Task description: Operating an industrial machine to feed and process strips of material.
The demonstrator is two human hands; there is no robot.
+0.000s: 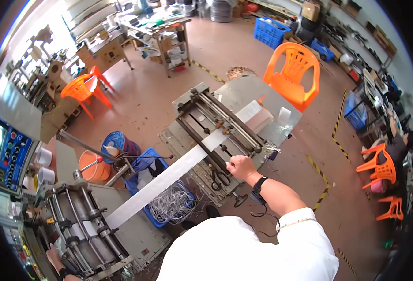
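Observation:
A long pale strip (157,183) with a toothed edge stretches from the roller machine (82,225) at the lower left up to the bench machine (216,124) with metal rails in the middle. My right hand (241,167) is closed at the near side of the bench machine, by the end of a thin rod; what lies inside the fingers is hidden. Black-handled scissors (220,179) rest on the machine bed just left of that hand. At the lower left edge, my left hand (54,257) is beside the roller machine, its fingers mostly out of sight.
Beneath the strip, a blue crate (157,220) holds tangled pale offcuts (172,203). An orange bucket (94,167) and a control panel (7,154) are on the left. Beyond the bench machine stands an orange chair (293,75). A round handwheel (240,200) juts out near my right forearm.

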